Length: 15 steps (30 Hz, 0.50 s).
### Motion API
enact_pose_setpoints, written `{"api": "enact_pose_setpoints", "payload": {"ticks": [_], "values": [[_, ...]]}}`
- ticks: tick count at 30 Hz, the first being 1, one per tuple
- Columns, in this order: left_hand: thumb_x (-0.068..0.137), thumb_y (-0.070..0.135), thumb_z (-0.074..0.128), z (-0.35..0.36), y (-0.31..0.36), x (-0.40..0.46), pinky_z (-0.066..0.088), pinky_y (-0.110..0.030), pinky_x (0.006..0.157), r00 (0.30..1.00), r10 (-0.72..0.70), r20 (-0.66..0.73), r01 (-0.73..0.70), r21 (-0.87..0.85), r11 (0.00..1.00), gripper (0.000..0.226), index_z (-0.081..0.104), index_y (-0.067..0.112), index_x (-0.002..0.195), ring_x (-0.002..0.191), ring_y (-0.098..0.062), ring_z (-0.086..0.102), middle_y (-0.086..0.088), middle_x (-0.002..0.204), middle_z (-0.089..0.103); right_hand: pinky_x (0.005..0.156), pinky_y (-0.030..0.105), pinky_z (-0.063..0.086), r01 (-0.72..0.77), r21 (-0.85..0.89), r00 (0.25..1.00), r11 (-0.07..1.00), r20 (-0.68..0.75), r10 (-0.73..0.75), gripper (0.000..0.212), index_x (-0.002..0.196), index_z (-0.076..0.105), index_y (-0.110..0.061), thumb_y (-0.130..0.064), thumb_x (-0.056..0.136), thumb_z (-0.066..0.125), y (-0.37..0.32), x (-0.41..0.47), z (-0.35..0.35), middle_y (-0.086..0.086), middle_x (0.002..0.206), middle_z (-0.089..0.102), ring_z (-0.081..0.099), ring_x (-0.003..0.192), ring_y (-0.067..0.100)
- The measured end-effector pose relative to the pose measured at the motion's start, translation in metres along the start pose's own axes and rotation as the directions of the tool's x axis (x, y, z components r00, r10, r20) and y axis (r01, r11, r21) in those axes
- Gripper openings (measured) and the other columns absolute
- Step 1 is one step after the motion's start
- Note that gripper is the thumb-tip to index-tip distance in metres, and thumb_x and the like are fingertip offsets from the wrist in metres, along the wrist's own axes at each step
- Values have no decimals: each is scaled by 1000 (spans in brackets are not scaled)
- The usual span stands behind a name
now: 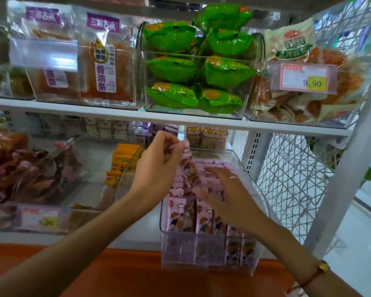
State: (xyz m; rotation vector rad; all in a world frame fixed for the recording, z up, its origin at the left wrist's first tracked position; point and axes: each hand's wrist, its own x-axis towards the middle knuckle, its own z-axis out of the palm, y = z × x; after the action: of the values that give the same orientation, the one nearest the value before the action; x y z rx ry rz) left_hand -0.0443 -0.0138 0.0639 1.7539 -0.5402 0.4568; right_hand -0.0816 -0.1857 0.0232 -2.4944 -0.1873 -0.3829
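The white shelf [180,121] ran across the view, and below it, at 6 o'clock, a clear bin [180,251] stood on the lower board, its front over the edge. Rows of pink packets [204,219] stood upright inside it.

The right hand [229,196] lay flat on those rows, its fingers [214,171] straight and spread wide, holding nothing. The left hand [156,166], at 11 o'clock from it, pinched one pink packet [187,166] by its top end, so that it hung over the middle of the bin, its lower end among the rows.

The risk looked plain. The bin overhung the board, and a hard push from the flat hand could tip or slide it forward. The hanging packet was held only by a thin edge and might slip, or knock its neighbours askew when wedged in.

As for writing, the bags [104,67] at 10 o'clock read "香油条". The price tag [308,79] at 2 o'clock read "9.90". The green packets [199,67] at 12 o'clock were too blurred to read, and the pink ones showed only cartoon figures.
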Motion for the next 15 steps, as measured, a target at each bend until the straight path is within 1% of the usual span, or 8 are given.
{"api": "enact_pose_setpoints", "payload": {"ticks": [3, 5, 7, 8, 9, 11, 13, 15], "values": [[92, 33, 55, 3, 9, -14, 54, -23, 67, 999, 37, -24, -41, -162, 986, 19, 56, 15, 94, 80, -7, 67, 5, 81, 67, 94, 15, 34, 91, 303, 994, 949, -81, -69, 64, 131, 44, -42, -72, 76, 49, -17, 0, -3, -22, 132, 45, 43, 117, -7], [91, 31, 56, 5, 11, -20, 56, -24, 72, 999, 29, -26, -34, -263, 964, 17, 58, 15, 97, 85, -10, 69, 3, 87, 70, 81, 6, 42, 148, 341, 987, 928, -102, -120, 48, 124, 53, -36, -59, 83, 55, -25, -2, -1, -22, 118, 56, 51, 105, -10], [92, 25, 55, 4, 9, -25, 55, -21, 79, 999, 22, -30, -30, -310, 950, 14, 59, 19, 104, 93, -5, 67, 7, 99, 70, 76, 10, 48, 130, 387, 989, 913, -110, -94, 38, 119, 56, -30, -46, 84, 60, -29, -2, 0, -14, 109, 64, 60, 97, -2], [94, 23, 55, 3, 6, -27, 53, -17, 82, 999, 22, -31, -30, -289, 957, 16, 58, 23, 109, 98, 0, 64, 12, 105, 67, 76, 14, 51, 78, 469, 994, 880, -107, -31, 37, 117, 57, -27, -42, 83, 61, -30, -1, -1, -10, 105, 68, 64, 95, 3], [94, 21, 56, 1, 2, -30, 51, -14, 83, 999, 25, -22, -30, -242, 970, 20, 56, 27, 113, 103, 4, 61, 16, 109, 64, 73, 17, 53, -6, 593, 995, 806, -79, 65, 35, 115, 58, -24, -38, 83, 63, -30, 0, -2, -7, 100, 72, 68, 91, 7], [91, 21, 60, -1, -5, -35, 49, -10, 82, 999, 30, 19, -27, -134, 991, 29, 53, 35, 115, 105, 8, 56, 24, 109, 59, 68, 21, 54, -170, 790, 975, 589, 47, 218, 30, 113, 58, -16, -28, 86, 63, -29, 3, -4, -2, 94, 75, 71, 86, 13], [81, 28, 67, -2, -8, -37, 46, -9, 81, 997, 41, 69, -39, -34, 999, 36, 51, 37, 112, 103, 8, 53, 25, 106, 56, 71, 27, 52, -249, 840, 956, 481, 134, 260, 30, 114, 59, -11, -25, 88, 62, -28, 4, -5, 4, 94, 74, 71, 87, 17], [72, 37, 74, 0, -8, -39, 46, -10, 78, 993, 62, 104, -71, 80, 994, 46, 49, 37, 111, 101, 6, 52, 23, 106, 55, 72, 27, 53, -262, 855, 957, 447, 169, 237, 29, 112, 59, -10, -25, 88, 62, -29, 3, -3, 6, 93, 74, 71, 85, 17]]}}
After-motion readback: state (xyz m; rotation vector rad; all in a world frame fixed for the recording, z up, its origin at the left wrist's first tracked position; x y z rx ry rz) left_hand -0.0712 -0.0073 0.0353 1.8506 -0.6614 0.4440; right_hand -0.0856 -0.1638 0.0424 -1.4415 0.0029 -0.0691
